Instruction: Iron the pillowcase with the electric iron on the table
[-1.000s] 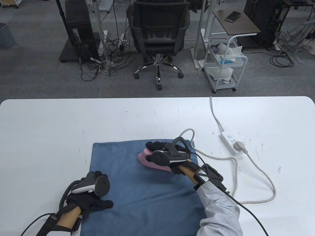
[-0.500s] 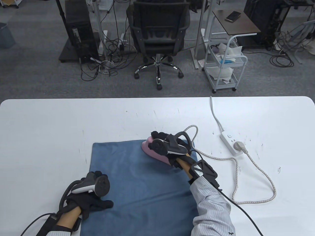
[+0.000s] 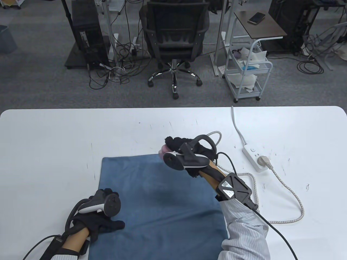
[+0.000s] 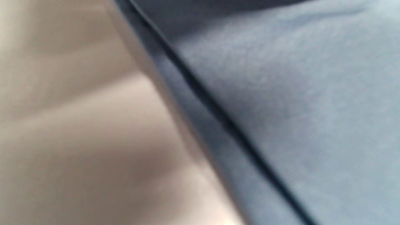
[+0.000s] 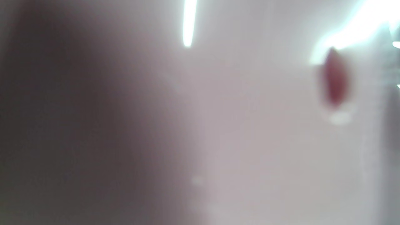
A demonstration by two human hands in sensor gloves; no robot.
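Two gloved hands share the job. The left hand [image 3: 101, 220] rests flat, fingers spread, on the near left edge of the flat blue fabric pillowcase [image 3: 160, 205], which I'd judge pins the cloth so it cannot creep under the iron. The right hand [image 3: 187, 154] is wrapped around the handle of the small pink electric iron [image 3: 162, 149], fingers closed on it. That iron sits at the far edge of the pillowcase, right of the middle, mostly hidden beneath the hand and its tracker; whether the soleplate touches the cloth I cannot tell. Its woven beige cord [image 3: 284, 187] loops away to the right on the white table [image 3: 54, 140] and plugs into the white power strip [image 3: 254, 158], slack enough, I'd say, not to tug. Wrist views are too blurred to add more than the cloth's seam.
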